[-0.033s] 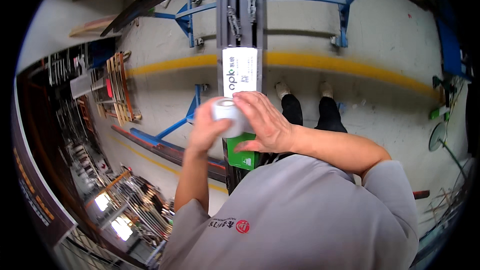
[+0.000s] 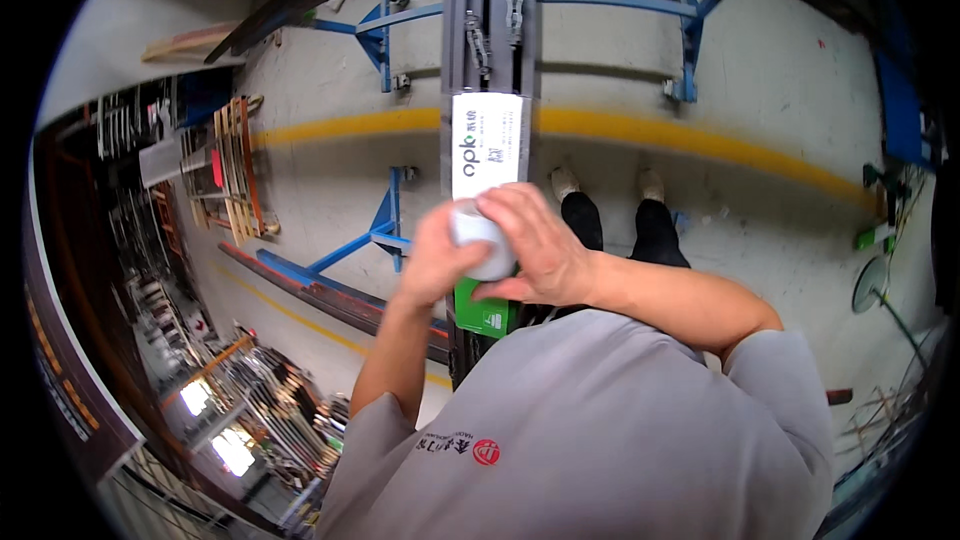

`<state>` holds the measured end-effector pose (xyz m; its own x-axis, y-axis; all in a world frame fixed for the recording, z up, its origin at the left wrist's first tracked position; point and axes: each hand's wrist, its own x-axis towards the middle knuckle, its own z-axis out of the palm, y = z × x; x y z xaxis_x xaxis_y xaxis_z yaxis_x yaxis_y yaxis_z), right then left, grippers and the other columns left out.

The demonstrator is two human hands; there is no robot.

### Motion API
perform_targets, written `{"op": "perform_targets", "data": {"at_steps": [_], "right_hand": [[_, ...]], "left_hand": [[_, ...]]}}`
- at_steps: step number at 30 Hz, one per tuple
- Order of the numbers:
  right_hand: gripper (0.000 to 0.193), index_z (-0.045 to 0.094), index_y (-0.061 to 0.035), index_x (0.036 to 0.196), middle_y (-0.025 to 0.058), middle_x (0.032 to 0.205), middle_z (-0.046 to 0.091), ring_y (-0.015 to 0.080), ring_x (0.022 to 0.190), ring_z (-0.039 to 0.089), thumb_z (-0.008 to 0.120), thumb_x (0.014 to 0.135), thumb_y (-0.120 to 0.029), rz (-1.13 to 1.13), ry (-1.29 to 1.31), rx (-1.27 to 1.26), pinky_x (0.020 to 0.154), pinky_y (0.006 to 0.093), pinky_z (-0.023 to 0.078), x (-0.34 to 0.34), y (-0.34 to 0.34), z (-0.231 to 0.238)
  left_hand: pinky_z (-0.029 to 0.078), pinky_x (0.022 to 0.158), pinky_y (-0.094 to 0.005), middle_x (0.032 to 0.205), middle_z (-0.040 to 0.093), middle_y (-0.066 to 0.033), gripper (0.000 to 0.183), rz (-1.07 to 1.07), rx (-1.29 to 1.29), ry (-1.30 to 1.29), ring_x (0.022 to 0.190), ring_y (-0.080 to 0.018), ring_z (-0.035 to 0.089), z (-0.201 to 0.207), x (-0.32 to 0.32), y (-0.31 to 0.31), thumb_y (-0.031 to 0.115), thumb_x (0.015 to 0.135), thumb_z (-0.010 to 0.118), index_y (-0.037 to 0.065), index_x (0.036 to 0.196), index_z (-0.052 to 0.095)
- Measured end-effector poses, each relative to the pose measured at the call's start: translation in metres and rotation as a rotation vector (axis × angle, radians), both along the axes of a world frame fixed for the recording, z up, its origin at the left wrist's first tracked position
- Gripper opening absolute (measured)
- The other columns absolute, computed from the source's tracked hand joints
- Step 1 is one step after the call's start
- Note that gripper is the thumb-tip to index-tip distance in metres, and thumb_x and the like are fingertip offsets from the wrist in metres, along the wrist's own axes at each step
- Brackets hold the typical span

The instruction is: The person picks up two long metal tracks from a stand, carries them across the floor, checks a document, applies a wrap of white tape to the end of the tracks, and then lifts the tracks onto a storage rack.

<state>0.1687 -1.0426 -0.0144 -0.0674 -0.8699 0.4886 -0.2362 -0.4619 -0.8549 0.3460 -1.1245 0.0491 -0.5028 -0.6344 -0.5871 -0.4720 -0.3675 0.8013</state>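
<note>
Between my two hands is a whitish roll (image 2: 484, 245) with a core, of plastic film or tape; I cannot tell which. My left hand (image 2: 437, 255) is closed round its left side, thumb across the front. My right hand (image 2: 545, 250) curls over its right side, fingertips at the top and thumb low near the green part of the box. That box (image 2: 490, 140), white with print and a green near end, lies lengthwise on long dark metal profiles (image 2: 460, 0). The roll and my hands cover its middle.
Metal fittings (image 2: 514, 18) lie on the profiles beyond the box. Blue steel stands (image 2: 385, 210) are at both sides. Another person's legs (image 2: 657, 230) are close on the right. Dark bars (image 2: 340, 305) lie low on the left, and racks of profiles (image 2: 290, 410) stand farther left.
The roll and my left hand have moved slightly right and the roll has tipped, so its core opening shows less. My right hand stays against it.
</note>
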Motion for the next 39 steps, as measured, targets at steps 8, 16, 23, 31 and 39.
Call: {"op": "perform_targets", "data": {"at_steps": [8,16,23,31,39], "right_hand": [[0.071,0.054,0.0002,0.121,0.0166,0.104,0.063,0.0317,0.095,0.064,0.092,0.066,-0.023,-0.186,0.008,0.654,0.083,0.0398,0.054,-0.071,0.078,0.000],[0.048,0.060,0.0001,0.118,0.0076,0.108,0.068,0.0152,0.098,0.063,0.083,0.083,-0.021,-0.628,-0.591,0.876,0.088,0.0326,0.053,-0.086,0.192,-0.053],[0.052,0.053,-0.0016,0.125,0.0068,0.102,0.068,0.0123,0.093,0.063,0.077,0.090,-0.031,-0.640,-0.786,0.715,0.078,0.0298,0.054,-0.178,0.223,-0.030],[0.050,0.049,-0.0080,0.139,0.0057,0.118,0.064,0.0147,0.102,0.063,0.066,0.099,-0.032,-0.464,-1.316,0.211,0.080,0.0313,0.057,-0.294,0.291,-0.045],[0.046,0.044,-0.0045,0.138,0.0133,0.128,0.057,0.0283,0.117,0.060,0.063,0.097,-0.013,-0.667,-1.510,0.094,0.090,0.0449,0.056,-0.395,0.313,-0.062]], "left_hand": [[0.047,0.081,-0.0278,0.098,0.068,-0.0083,0.053,0.529,0.074,-0.082,0.089,-0.0132,0.059,-0.178,0.118,-0.081,0.041,0.105,0.036,-0.003,0.113,0.064],[0.055,0.092,-0.0390,0.122,0.067,-0.0134,0.049,0.556,0.434,0.224,0.107,-0.0248,0.066,-0.201,0.080,-0.032,0.042,0.104,0.047,0.004,0.134,0.055],[0.049,0.104,-0.0455,0.127,0.066,-0.0141,0.065,0.410,0.423,0.260,0.116,-0.0296,0.063,-0.145,0.067,-0.075,0.054,0.103,0.033,0.002,0.133,0.058],[0.050,0.091,-0.0412,0.109,0.071,-0.0173,0.051,0.365,-0.671,-0.692,0.099,-0.0263,0.065,-0.134,-0.007,-0.115,0.034,0.104,0.040,-0.008,0.113,0.066],[0.052,0.089,-0.0378,0.108,0.071,-0.0184,0.028,-0.382,-1.052,0.090,0.102,-0.0278,0.067,-0.117,-0.441,-0.013,0.004,0.091,0.058,-0.005,0.116,0.066]]}}
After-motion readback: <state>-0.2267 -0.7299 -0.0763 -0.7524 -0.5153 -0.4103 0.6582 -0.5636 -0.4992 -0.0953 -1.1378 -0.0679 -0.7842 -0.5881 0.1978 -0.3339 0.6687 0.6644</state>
